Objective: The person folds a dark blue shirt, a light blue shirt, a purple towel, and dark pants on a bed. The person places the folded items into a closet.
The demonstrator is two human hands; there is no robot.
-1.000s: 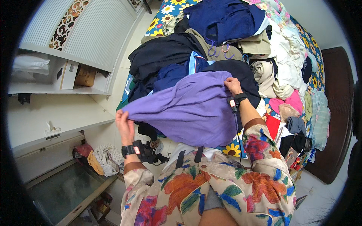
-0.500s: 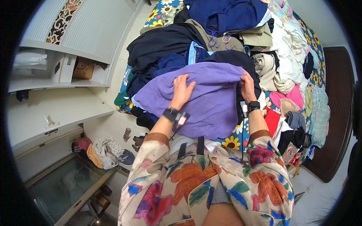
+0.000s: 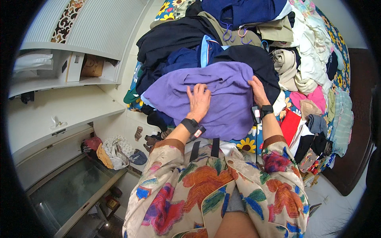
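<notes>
A purple fleecy garment [image 3: 226,115] lies spread over the front of the clothes heap, loosely creased, its lower end hanging toward me. My left hand [image 3: 199,103] rests on its middle, fingers apart and slightly bent against the cloth. At the garment's right edge, my right hand [image 3: 259,93] has the fabric between thumb and fingers. Each wrist wears a black strap with a small device. Behind the purple cloth lie a black garment [image 3: 248,57] and a navy one with a light blue striped edge [image 3: 204,51].
Dark clothes [image 3: 170,37] and a navy top [image 3: 242,12] with hangers pile on the sunflower-print bed. White clothes [image 3: 307,43], a pink piece [image 3: 309,98] and a red item [image 3: 290,125] lie to the right. An open white cabinet [image 3: 67,113] stands left; socks [image 3: 138,133] lie on the floor.
My left hand has shifted up and right across the purple garment. My right hand has moved slightly down along its edge, and the cloth's top right corner has sunk and rounded.
</notes>
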